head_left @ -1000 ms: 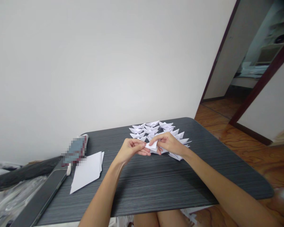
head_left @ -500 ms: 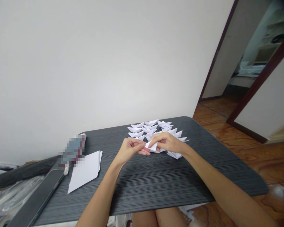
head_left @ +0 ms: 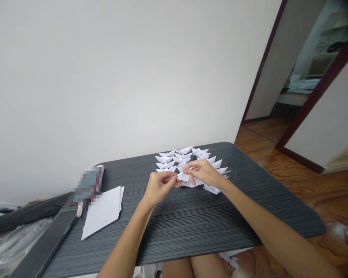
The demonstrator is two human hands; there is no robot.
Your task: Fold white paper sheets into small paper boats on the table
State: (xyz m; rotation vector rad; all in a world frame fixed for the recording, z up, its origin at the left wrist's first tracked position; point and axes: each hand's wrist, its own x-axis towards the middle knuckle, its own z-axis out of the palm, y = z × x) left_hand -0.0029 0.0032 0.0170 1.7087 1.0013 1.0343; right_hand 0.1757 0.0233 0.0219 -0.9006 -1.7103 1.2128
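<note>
A small piece of folded white paper [head_left: 183, 177] is held between my two hands above the dark table. My left hand [head_left: 161, 184] pinches its left end between thumb and fingers. At its upper right, the fingers of my right hand [head_left: 203, 172] are closed on the paper, partly covering it. Just behind and beneath my hands stand several white folded paper boats [head_left: 184, 150] in rows; my right hand hides some of them. One paper boat [head_left: 212, 189] lies nearest to me, below my right wrist.
The dark, wood-grained table [head_left: 168, 231] meets a white wall [head_left: 118, 77] at its back. On the left lies a stack of white paper sheets [head_left: 102, 212], with a blurred-out phone-like device [head_left: 88, 184] and its cable behind it. A doorway [head_left: 295, 88] opens at the right.
My right fingers have shifted from pressing over the paper's top to pinching its upper edge, and the paper has tilted slightly. The whole view has moved a little.
</note>
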